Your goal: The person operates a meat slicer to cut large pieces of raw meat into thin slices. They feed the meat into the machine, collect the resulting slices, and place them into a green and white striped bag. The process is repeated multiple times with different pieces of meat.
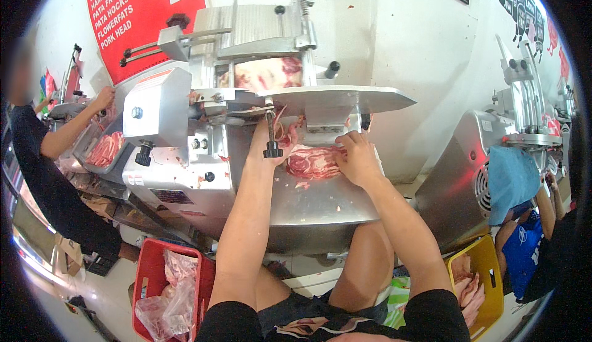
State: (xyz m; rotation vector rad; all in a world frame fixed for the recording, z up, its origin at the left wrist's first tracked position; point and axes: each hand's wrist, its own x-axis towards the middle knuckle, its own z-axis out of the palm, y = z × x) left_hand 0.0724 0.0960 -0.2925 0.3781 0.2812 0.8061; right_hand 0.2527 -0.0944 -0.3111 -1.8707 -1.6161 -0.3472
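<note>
A metal meat slicer (pixel 320 100) stands before me, with a block of pale, red-streaked meat (pixel 268 72) on its carriage. Below the blade guard, a pile of thin marbled meat slices (pixel 311 162) lies on the steel surface. My right hand (pixel 359 160) is closed at the pile's right edge, its bent fingers gripping the slices. At the pile's upper left, my left hand (pixel 274 138) reaches up under the blade, close to a strip of meat. A black knob (pixel 272 150) on a threaded rod hides most of its fingers.
Meat in clear plastic fills a red crate (pixel 206 292) at lower left. A yellow crate (pixel 496 274) with pale meat stands at lower right. Another slicer (pixel 456 157) is on the right. Co-workers work on both sides; a tray of sliced meat (pixel 106 149) sits by the left one.
</note>
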